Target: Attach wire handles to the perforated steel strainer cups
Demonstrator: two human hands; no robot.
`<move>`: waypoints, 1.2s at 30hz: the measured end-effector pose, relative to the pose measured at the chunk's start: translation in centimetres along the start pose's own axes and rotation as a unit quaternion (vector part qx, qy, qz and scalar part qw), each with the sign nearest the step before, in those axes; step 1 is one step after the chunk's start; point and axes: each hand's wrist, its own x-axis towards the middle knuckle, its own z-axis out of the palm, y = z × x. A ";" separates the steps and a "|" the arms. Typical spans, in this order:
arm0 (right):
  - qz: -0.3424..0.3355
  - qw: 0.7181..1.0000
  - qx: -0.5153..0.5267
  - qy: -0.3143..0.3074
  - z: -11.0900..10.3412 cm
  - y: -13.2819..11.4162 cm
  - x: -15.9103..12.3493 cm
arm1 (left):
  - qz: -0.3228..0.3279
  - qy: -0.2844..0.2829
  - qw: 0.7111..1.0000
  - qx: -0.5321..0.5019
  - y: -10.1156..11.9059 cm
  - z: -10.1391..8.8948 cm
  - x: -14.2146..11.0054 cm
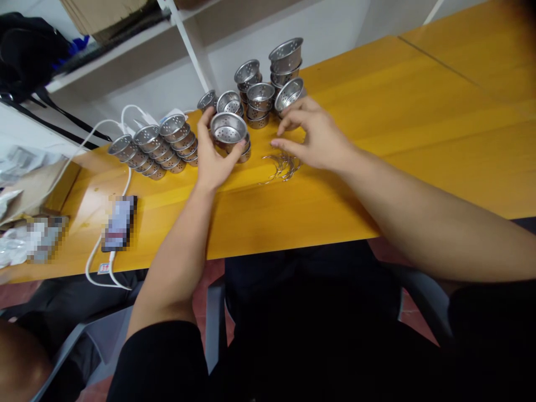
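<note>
My left hand [213, 162] is wrapped round the rim of a perforated metal cup [228, 129], thumb on the near right side and fingers on the left. Below it, part of another cup shows, so it sits on top of a stack. To the right, my right hand [314, 135] hovers with thumb and bent forefinger apart and no object visible between them. Under its fingertips a small pile of thin curved wire pieces [282, 167] lies on the table. Just behind those fingers a tilted perforated cup [288, 95] tops another stack, partly hidden by my hand.
More stacked perforated cups [260, 99] stand at the back, and leaning stacks [147, 139] are on the left. A phone [120, 223] with a white cable lies on the yellow table [419, 134]. A shelf [188, 39] stands behind. Another person sits at lower left.
</note>
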 end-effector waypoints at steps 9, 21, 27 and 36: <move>-0.005 0.988 -0.046 -0.146 1.4 2.9 -0.1 | -0.045 0.029 0.999 -0.007 -5.2 0.2 -0.8; -0.029 0.992 -0.040 -0.118 3.0 1.4 -0.2 | -0.024 0.007 1.000 0.006 -3.8 1.4 -0.4; -0.023 0.989 -0.026 -0.145 2.9 1.1 -0.2 | -0.050 0.019 0.998 -0.014 -4.4 1.3 -0.5; -0.018 0.988 -0.020 -0.153 2.8 1.0 -0.2 | -0.072 -0.007 0.997 -0.026 -4.9 1.4 -0.6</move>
